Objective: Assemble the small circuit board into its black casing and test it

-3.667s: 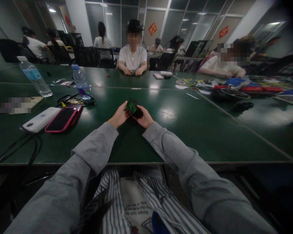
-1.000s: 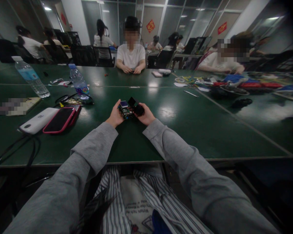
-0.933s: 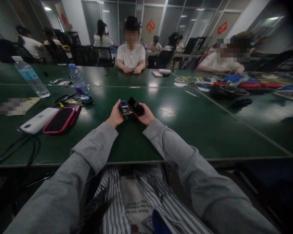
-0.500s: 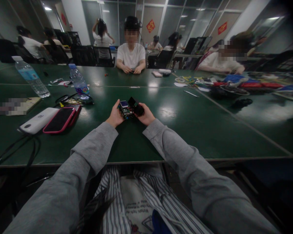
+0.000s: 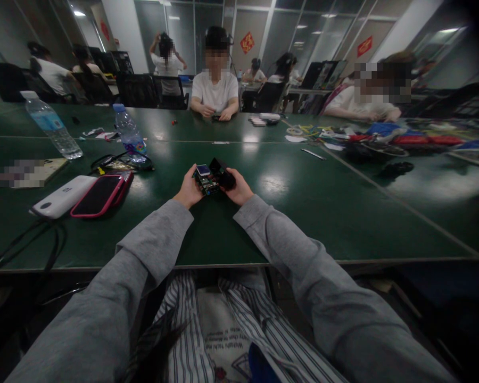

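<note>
Above the green table (image 5: 223, 234), my left hand (image 5: 189, 190) is closed on a small circuit board (image 5: 208, 184). A pale square part with a dark bluish face, perhaps a small screen, sits at the board's upper end. My right hand (image 5: 241, 189) grips a black plastic casing (image 5: 222, 173), tilted, with an open-looking hollow side. The casing is right beside the board's right edge; whether the two are joined, I cannot tell. Some fingers of both hands are hidden behind these parts.
Left of my hands lie a pink-cased phone (image 5: 98, 196), a white power bank (image 5: 64, 197) and black cables. Two water bottles (image 5: 52, 125) (image 5: 130, 133) stand behind them. A pen-like stick (image 5: 313, 154) and a heap of cables (image 5: 383, 133) lie right. A person (image 5: 214, 90) sits opposite.
My hands, the circuit board and the black casing hold nearly the same position. The person opposite has shifted their hands slightly.
</note>
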